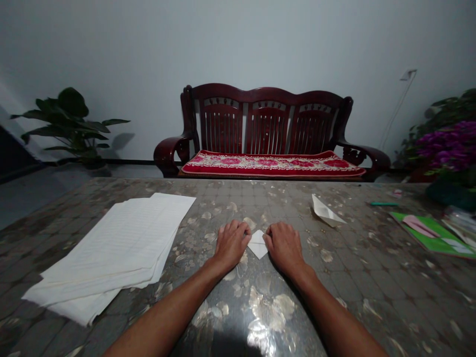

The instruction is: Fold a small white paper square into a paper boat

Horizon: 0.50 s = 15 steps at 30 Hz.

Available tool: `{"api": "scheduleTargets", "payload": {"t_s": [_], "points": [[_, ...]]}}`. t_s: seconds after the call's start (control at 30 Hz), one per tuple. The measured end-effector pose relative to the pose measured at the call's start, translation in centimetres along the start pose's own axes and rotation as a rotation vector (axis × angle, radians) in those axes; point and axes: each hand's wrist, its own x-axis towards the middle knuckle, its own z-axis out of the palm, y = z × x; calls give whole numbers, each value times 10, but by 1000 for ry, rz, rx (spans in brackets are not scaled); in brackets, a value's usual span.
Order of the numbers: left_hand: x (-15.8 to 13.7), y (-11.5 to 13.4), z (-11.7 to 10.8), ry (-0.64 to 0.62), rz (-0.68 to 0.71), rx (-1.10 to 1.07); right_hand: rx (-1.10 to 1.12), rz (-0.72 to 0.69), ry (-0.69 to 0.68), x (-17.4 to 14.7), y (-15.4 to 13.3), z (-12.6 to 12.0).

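A small folded piece of white paper (259,246) lies on the table between my two hands, one of its corners pointing toward me. Its left edge is under the curled fingers and thumb of my left hand (232,243). On the other side, my right hand (284,244) has its thumb and bent fingers closed on the right edge. Both hands rest low on the tabletop. The paper's side corners are hidden by my fingers. Further off to the right stands a folded paper shape (326,212), apart from both hands.
A stack of printed sheets (111,243) spreads over the table's left side. At the right are a green pen (384,204), a green booklet (427,238) and purple flowers (449,146). Behind the patterned table (357,277) stands a wooden bench (266,119).
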Motion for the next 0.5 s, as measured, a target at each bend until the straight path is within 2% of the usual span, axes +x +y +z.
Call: {"api": "scheduleTargets", "payload": {"t_s": [0.4,0.5], "points": [[-1,-1,5,10,24,60,49,-64,80,2,8,15],[0,2,8,53,126,120,44,-81,127,2,9,20]]}}
